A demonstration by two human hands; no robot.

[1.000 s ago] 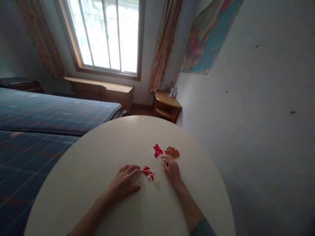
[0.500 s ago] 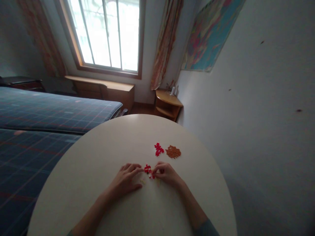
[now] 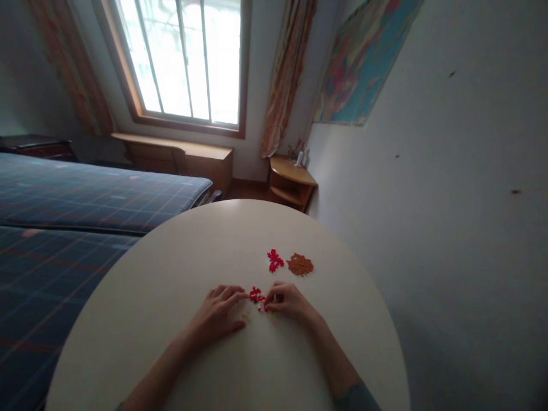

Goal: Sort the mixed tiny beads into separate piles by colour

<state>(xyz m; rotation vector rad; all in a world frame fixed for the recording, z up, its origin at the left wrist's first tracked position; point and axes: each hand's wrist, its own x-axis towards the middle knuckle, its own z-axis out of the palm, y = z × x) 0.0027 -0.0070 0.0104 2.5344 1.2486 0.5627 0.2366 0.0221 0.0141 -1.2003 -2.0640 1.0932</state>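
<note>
Small pieces partly covered by the right hand
Whether that hand pinches one cannot be made out, nor whether the left hand touches the nearest red ones. Single shapes in the red pile and the brown pile are too tiny to read. The things on the corner shelf are too small to name. Glare washes out the view through the window. The bottom edge cuts off the table and sleeves; the left edge, the mattresses; the top edge, the curtains and poster.
</note>
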